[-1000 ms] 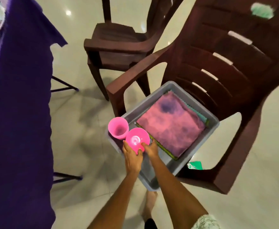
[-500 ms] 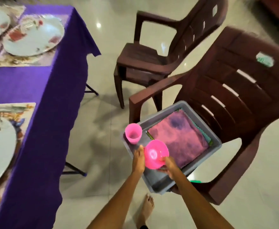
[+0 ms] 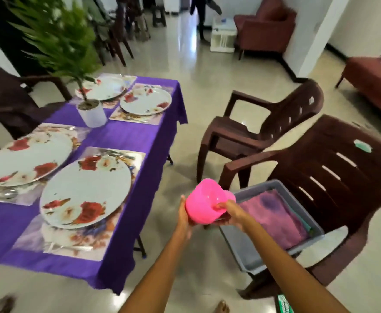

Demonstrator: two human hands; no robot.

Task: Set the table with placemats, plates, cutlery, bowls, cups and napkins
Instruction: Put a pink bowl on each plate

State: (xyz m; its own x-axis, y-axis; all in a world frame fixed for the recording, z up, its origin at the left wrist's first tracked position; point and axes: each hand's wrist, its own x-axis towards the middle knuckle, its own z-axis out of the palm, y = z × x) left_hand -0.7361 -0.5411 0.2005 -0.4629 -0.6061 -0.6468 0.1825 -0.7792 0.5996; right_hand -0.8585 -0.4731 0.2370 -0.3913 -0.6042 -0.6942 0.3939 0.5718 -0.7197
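While the table [image 3: 139,141] under its purple cloth carries four flowered plates [image 3: 85,190] on placemats [image 3: 126,224], a brown chair [image 3: 334,181] beside it holds a grey tub [image 3: 248,260] of folded cloths [image 3: 275,218]. Between them, in the air, a pink bowl [image 3: 204,205] is gripped by the left hand [image 3: 183,216] and the right hand [image 3: 229,208].

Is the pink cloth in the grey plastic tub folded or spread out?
Folded: the pink cloth lies as a flat rectangle inside the grey plastic tub, with other layers' edges showing beside it.
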